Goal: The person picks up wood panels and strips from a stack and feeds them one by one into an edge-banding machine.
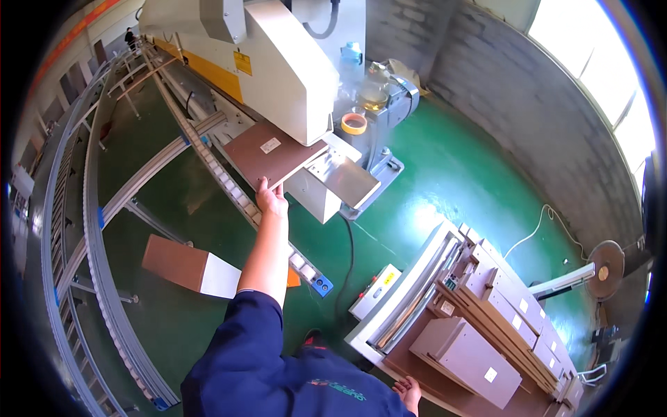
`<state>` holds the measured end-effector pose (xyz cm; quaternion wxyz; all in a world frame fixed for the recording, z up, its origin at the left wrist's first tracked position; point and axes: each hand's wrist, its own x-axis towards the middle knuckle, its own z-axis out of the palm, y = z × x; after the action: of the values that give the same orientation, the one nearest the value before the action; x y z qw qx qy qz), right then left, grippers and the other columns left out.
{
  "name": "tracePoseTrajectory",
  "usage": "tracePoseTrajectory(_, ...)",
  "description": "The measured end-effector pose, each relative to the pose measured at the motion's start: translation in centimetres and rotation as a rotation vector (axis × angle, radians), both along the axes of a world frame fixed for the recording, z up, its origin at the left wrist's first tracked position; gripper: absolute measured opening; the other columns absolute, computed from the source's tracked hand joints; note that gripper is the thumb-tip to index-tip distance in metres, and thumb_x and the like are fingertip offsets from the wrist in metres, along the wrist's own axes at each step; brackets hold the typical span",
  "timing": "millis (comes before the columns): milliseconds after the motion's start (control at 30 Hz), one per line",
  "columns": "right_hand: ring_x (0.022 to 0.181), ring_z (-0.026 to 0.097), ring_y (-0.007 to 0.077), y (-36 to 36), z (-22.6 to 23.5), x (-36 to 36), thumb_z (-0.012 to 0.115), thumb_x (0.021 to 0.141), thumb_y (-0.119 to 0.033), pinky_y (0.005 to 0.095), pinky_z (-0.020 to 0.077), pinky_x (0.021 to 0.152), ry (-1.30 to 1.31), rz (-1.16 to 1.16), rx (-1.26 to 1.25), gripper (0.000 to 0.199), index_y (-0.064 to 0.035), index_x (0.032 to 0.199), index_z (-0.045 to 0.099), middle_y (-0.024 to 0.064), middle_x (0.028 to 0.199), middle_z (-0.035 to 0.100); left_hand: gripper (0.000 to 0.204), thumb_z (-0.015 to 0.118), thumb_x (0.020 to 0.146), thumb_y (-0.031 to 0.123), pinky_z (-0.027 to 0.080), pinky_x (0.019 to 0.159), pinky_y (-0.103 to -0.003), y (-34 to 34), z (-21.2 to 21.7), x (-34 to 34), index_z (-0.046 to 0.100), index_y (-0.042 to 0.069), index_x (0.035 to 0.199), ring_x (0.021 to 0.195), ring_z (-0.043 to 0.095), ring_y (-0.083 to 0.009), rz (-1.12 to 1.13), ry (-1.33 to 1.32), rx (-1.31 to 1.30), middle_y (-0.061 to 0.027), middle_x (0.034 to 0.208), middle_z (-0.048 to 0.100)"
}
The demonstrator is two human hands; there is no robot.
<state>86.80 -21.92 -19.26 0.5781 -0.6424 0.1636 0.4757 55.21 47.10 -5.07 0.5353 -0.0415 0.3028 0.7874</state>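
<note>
My left hand [273, 199] is stretched forward and closed on the near edge of a flat brown board [258, 154] with a white label on top. The board's far part sits at a large white and yellow machine [285, 69], under its white housing. Low in the head view, my right hand [408, 395] hangs by my side with its fingers loosely bent and apart, holding nothing. It is near the stack of brown boards [479, 361] on my right, not visibly touching it.
A roller conveyor [233, 191] runs along the machine, and a curved rail [97, 264] lies further left. On the green floor stand a brown and white block [180, 264] and a white box [375, 292]. A roll of tape [353, 124] rests by the motor; a fan [606, 271] stands far right.
</note>
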Motion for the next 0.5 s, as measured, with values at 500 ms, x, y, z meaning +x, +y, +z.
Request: tracePoseTrajectory(500,0.088,0.063,0.0167,15.7,14.2,-1.9,0.054,0.097,-0.025,0.0307,0.0511,0.079,-0.163,0.248,0.199,0.028,-0.0044,0.116,0.058,0.0086,0.101,0.065,0.033,0.060,0.089,0.008,0.053,0.092,-0.035,-25.2,6.0,9.0,0.053,0.000,0.120,0.109,0.058,-0.0231,-0.843,0.281,0.022,-0.0122,0.117,0.058)
